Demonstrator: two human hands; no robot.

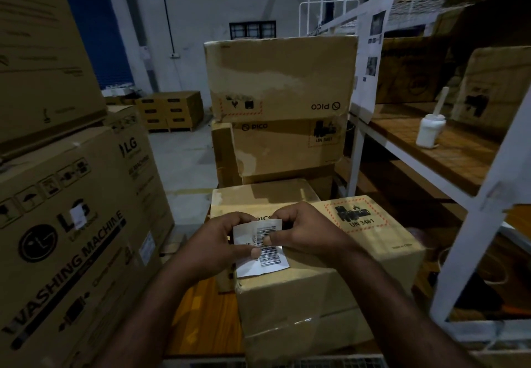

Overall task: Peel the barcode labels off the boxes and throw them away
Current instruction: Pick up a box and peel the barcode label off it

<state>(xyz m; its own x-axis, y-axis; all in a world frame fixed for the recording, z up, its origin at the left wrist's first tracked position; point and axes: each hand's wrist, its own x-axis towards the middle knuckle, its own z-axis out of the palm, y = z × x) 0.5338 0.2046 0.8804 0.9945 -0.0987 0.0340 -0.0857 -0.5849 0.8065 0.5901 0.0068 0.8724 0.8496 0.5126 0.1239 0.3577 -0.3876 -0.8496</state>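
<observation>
Step in hand: the barcode label is judged to be part-way through being peeled from the top face of the nearest box.
Label position: it is seen at the near left part of the box top. Its upper edge is lifted and curled, and its lower corner lies toward the box edge. Whether the lower part adheres cannot be told.
Left hand: the left hand is set at the label's left side, fingers pinched on the paper, thumb laid across the barcode.
Right hand: the right hand is set at the upper right edge, thumb and curled fingers clamped on the lifted paper.
Peel direction: a slow, low pull, folded back over the label itself, is advised, so that the paper is not torn and the cardboard skin is not raised.
Support: the box is best pressed down by one hand while the label is drawn by the other.
Avoid: the red-bordered hazard marking, just beside the right hand, is to be left untouched.
Residue: any torn strip is to be lifted from a fresh corner.
Disposal: no bin is seen, so one must be located before the label is released.
</observation>
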